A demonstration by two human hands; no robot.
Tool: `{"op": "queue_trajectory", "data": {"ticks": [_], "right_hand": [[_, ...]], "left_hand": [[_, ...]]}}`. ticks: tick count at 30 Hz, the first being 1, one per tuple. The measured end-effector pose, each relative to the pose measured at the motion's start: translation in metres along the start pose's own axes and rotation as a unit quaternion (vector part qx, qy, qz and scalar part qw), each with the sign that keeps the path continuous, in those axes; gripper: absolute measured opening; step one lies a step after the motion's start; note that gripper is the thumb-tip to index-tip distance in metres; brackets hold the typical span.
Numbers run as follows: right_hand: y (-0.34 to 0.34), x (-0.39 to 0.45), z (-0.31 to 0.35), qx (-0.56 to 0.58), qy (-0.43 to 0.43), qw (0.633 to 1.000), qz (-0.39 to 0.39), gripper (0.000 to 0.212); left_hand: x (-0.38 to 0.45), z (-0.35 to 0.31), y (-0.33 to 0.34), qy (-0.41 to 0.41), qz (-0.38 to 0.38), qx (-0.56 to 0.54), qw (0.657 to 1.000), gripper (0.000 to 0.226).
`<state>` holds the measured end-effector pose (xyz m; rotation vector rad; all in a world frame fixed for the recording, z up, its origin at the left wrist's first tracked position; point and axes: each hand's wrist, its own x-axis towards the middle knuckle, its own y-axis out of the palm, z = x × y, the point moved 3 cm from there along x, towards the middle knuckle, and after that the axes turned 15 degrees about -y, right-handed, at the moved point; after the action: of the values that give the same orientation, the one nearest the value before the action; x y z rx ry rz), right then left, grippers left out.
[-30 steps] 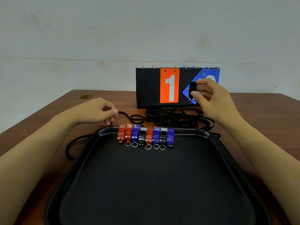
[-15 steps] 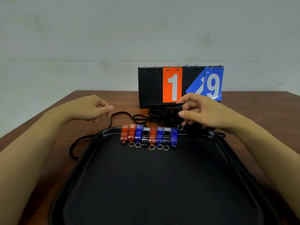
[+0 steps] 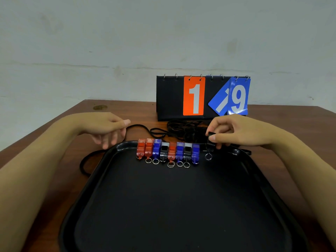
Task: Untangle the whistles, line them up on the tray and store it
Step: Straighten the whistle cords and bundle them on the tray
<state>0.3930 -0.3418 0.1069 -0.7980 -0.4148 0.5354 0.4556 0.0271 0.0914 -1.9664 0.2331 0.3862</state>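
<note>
Your right hand (image 3: pixel 241 131) pinched the black whistle (image 3: pixel 210 142) just right of the row of whistles (image 3: pixel 168 151) on the tray (image 3: pixel 236 151); dropped carelessly, it could have knocked that row askew.

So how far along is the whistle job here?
Done: eight whistles lined up along the tray's far edge. In hand: the right hand holds a black whistle beside the row. Left: the lanyard tangle may hide more; tray not stored.
</note>
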Motion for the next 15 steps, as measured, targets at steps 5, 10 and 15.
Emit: {"op": "queue_trajectory", "data": {"ticks": [5, 10, 15], "right_hand": [[0.005, 0.0, 0.003, -0.002, -0.004, 1.0, 0.021, 0.009], [0.009, 0.006, 0.001, -0.025, -0.009, 0.999, 0.038, 0.01], [0.01, 0.008, -0.004, -0.062, -0.004, 0.998, 0.017, 0.011]], "left_hand": [[0.002, 0.002, 0.002, 0.026, 0.048, -0.051, 0.997, 0.05], [0.003, 0.001, 0.003, 0.057, 0.052, -0.059, 0.995, 0.048], [0.003, -0.002, 0.002, 0.066, -0.015, -0.025, 0.997, 0.046]]}}
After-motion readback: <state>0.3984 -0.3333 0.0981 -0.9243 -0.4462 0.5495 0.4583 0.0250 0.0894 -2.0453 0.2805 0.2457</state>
